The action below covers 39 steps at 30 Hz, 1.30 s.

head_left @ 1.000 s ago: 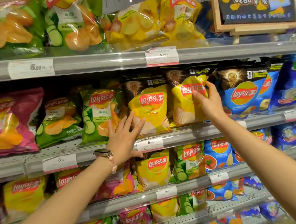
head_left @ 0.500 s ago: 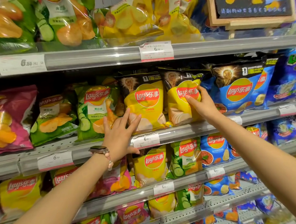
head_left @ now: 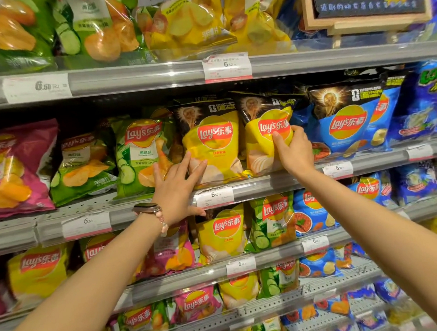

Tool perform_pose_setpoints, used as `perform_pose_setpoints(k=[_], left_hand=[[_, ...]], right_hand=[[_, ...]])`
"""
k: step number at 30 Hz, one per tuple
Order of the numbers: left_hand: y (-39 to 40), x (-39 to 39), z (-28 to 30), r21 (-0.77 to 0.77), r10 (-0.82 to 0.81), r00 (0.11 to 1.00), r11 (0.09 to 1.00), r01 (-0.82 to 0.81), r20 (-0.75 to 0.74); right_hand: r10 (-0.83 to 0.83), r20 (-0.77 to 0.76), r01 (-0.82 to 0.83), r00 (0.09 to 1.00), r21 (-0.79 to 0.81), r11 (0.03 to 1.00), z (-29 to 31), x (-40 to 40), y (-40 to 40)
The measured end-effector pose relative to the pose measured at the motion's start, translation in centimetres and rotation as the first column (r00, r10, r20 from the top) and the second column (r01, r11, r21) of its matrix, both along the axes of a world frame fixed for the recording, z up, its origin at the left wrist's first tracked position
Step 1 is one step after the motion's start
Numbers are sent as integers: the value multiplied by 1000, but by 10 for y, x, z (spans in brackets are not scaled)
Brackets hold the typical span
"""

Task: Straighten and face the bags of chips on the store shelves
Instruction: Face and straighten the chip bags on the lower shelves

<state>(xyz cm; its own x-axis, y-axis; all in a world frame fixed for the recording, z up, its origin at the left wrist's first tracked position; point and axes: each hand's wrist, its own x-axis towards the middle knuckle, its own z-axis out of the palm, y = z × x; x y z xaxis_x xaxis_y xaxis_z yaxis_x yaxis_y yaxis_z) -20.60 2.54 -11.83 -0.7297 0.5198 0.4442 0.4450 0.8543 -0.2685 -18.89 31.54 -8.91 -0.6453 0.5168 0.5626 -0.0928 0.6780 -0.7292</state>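
- The right hand (head_left: 294,150) grips the right-hand yellow bag (head_left: 264,137) along its right edge, thumb laid across the front just under the logo and fingers curled round behind. That looks like a hold for turning the face square to the aisle.
- The left hand (head_left: 175,190) is spread flat, fingers straight, against the lower left corner of the other yellow bag (head_left: 212,145), the thumb hanging down over the shelf rail (head_left: 264,185). I'd guess it is bracing that bag so it doesn't topple while its neighbour is moved.
- Both yellow bags stand upright on the middle shelf, touching, between the green bag (head_left: 138,154) and the blue bag (head_left: 347,123).
- The pink bag (head_left: 17,165) far left leans and looks not yet faced.
- A watch (head_left: 146,208) sits on the left wrist.
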Motion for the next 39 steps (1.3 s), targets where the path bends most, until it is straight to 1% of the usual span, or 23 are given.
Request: perform_pose_setpoints(k=[4, 7, 9, 11, 12, 13, 14, 16, 18, 20, 21, 23, 24, 26, 28, 30, 33, 34, 36, 39], left_hand=[[4, 7, 2, -16, 36, 999, 999, -37, -33], [8, 19, -1, 67, -1, 999, 998, 4, -54], [11, 31, -9, 141, -80, 992, 986, 94, -97], [11, 40, -25, 175, -188, 954, 957, 231, -235], [10, 44, -36, 178, -234, 924, 939, 295, -302], [8, 47, -48, 181, -272, 901, 921, 346, -337], [7, 49, -60, 190, -308, 889, 903, 386, -339], [3, 52, -85, 203, -350, 895, 889, 410, -276], [-1, 51, -109, 203, -312, 936, 918, 341, -162], [-2, 47, -129, 188, -193, 981, 964, 186, 19], [-2, 44, -137, 156, -112, 986, 983, 92, 122], [-2, 39, -152, 41, 61, 951, 996, -77, 304], [0, 37, -159, 2, 121, 933, 992, -129, 340], [6, 37, -167, -52, 191, 921, 982, -184, 340], [14, 38, -170, -96, 269, 928, 963, -252, 258], [16, 33, -175, -135, 306, 941, 948, -287, 142], [17, 23, -182, -135, 313, 947, 944, -301, 73], [17, 21, -185, -119, 310, 948, 946, -301, 66], [16, 17, -192, -82, 301, 948, 952, -294, 100], [15, 14, -197, -67, 307, 942, 951, -301, 136]], right_hand=[[76, 45, -76, 996, -10, 997, 0, 9, 2], [132, 21, -133, 991, 39, 990, -3, 20, -1], [153, -75, -146, 985, 90, 985, -12, 32, -5], [199, -196, -172, 960, 148, 974, -28, 46, -12], [225, -239, -185, 945, 177, 967, -38, 53, -15], [247, -264, -199, 933, 196, 960, -48, 59, -18], [264, -273, -213, 925, 203, 956, -60, 65, -20], [288, -269, -239, 919, 201, 950, -84, 73, -24], [291, -243, -253, 925, 175, 952, -109, 79, -27], [275, -199, -255, 941, 122, 959, -130, 80, -29], [265, -170, -252, 949, 94, 963, -139, 79, -29], [226, -94, -221, 970, 56, 974, -157, 75, -28], [200, -45, -198, 979, 48, 979, -165, 72, -27], [157, 64, -158, 986, 26, 987, -180, 65, -27], [133, 140, -136, 981, 8, 991, -192, 58, -28], [112, 188, -112, 976, -8, 994, -199, 50, -28], [97, 226, -90, 969, -39, 995, -206, 37, -28], [96, 231, -88, 968, -44, 995, -208, 33, -27], [86, 233, -79, 969, -41, 996, -211, 27, -28], [72, 229, -67, 971, -29, 997, -215, 22, -28]])
